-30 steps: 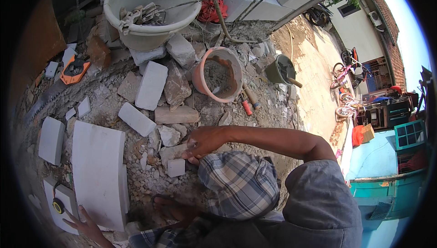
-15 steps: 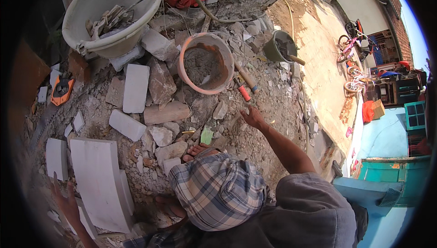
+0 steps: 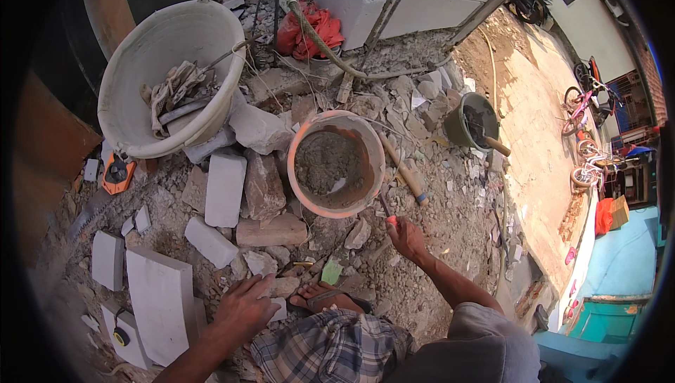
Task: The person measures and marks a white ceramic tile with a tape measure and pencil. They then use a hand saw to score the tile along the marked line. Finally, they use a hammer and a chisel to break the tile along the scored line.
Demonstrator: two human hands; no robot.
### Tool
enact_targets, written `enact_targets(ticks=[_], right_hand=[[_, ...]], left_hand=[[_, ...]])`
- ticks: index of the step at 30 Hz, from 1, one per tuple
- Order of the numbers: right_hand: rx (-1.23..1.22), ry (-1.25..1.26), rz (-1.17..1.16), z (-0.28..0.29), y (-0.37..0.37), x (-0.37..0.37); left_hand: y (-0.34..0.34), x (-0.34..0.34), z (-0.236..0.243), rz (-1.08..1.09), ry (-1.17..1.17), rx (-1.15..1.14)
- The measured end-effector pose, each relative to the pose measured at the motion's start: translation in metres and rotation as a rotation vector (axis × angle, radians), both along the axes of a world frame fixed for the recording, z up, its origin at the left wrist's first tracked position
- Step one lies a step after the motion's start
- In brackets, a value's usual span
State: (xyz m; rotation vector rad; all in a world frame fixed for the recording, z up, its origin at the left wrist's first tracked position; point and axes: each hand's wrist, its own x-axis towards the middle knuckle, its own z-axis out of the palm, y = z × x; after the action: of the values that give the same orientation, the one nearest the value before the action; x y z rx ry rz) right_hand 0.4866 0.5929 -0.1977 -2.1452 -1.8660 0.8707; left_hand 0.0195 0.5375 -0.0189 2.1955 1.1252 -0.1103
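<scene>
sleeve [image 3: 485, 337]: grey, short | lower garment [image 3: 327, 348]: plaid, white, blue-grey | sandal [image 3: 361, 303]: dark

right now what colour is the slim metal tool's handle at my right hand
Red handle, best seen in the head view.

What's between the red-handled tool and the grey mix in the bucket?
Only the bucket rim, lower right, stands between the tool in the right hand and the mix. Rim contact is unclear.
</scene>
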Motion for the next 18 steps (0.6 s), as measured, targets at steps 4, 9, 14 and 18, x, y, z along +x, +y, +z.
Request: enact_targets(ticks=[4,9,14,18], right_hand=[[-0.359,0.380,0.083,0.070,-0.071,-0.051],[-0.692,0.731,0.023,0.057,-0.059,-0.078],[-0.006,0.128,-0.086,0.007,0.043,0.036],[0.192,-0.244,-0.048,-0.043,0.117,0.074]], left_hand=[[0.038,0.096,-0.028,-0.229,-0.209,0.119],[0.041,0.137,-0.064,-0.097,-0.080,-0.206],[0.019,0.049,-0.082,0.214,-0.036,-0.418],[0.007,-0.008,-0.075,0.371,0.053,-0.441]])
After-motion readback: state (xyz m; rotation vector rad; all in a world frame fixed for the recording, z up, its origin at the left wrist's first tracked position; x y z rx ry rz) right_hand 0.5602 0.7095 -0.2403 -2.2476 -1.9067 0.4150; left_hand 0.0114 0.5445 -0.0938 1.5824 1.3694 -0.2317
